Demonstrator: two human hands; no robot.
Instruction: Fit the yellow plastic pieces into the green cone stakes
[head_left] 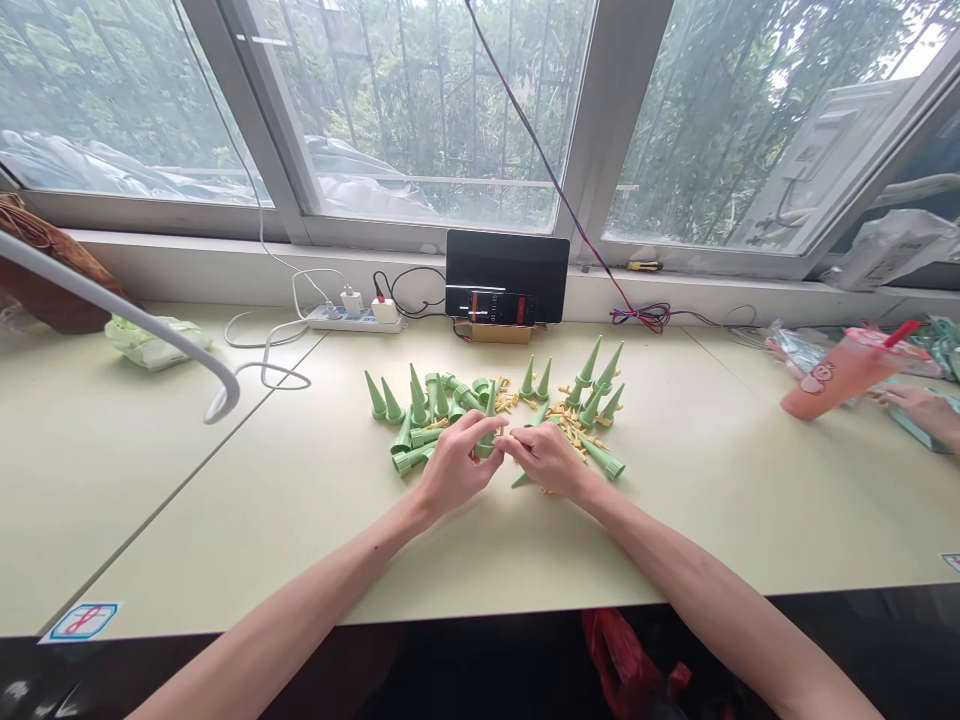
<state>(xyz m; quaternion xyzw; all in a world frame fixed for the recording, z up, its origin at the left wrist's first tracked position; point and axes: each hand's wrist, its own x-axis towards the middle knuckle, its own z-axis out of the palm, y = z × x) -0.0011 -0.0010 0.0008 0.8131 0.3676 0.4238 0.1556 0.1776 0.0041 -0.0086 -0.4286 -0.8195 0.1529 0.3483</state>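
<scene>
My left hand (pixel 459 462) is closed around a green plastic cone spike (pixel 490 402), which stands point up between thumb and fingers. My right hand (pixel 546 458) meets it from the other side, its thumb and forefinger pinched at the spike's side. A small yellow piece seems to be in that pinch, but the fingers mostly hide it. To the left lies a heap of green ribbed-base cones (pixel 409 460), some upright and some on their sides. Loose small yellow pieces (pixel 508 396) lie behind my hands. Several upright cones with yellow pieces at their sides (pixel 590 362) stand at the right.
A phone (pixel 501 307) leans on a cardboard box before a dark tablet (pixel 507 262). A power strip (pixel 355 319) with cables lies back left. On the right are a tilted pink drink cup (pixel 844 372) and another person's hand (pixel 919 408). A white curved bar (pixel 127 305) crosses the left.
</scene>
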